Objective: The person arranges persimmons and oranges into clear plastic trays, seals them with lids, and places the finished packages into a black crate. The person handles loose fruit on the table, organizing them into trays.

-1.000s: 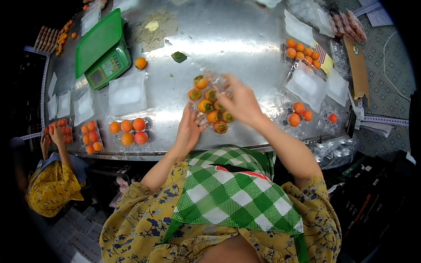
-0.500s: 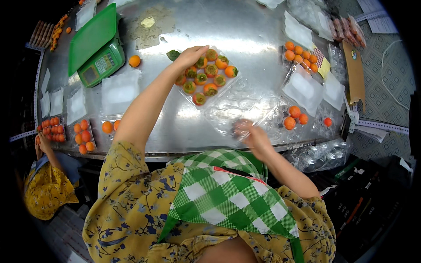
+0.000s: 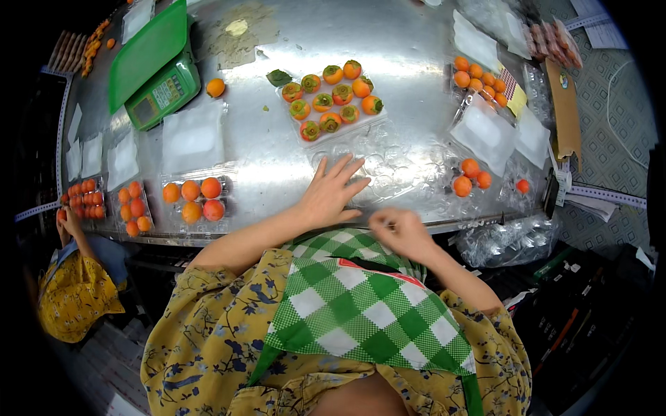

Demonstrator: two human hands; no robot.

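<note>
A clear plastic clamshell box lies in front of me. Its tray side [image 3: 357, 123] holds several orange persimmons [image 3: 322, 102] with green-brown calyxes up. The bare clear lid [image 3: 388, 170] is folded out toward me, with rounded hollows. My left hand [image 3: 333, 191] is open, its fingers spread over the lid's near left part; it holds nothing. At the table's near edge, by the apron, my right hand [image 3: 404, 233] has its fingers curled and partly blurred. What lies in those fingers, if anything, is hidden. A green leaf [image 3: 279, 78] lies at the tray's far left corner.
A green scale [image 3: 159, 97] stands at the left, with a lone orange fruit [image 3: 216, 87] beside it. Boxes of orange fruit [image 3: 191, 190] line the near left edge, and more fruit [image 3: 479, 80] lies at the right. Another person's hand [image 3: 69, 220] works at the far left.
My left hand has left the persimmons and come back toward me, opening over the lid. My right hand has drawn slightly nearer. The box's tray side has shifted slightly.
</note>
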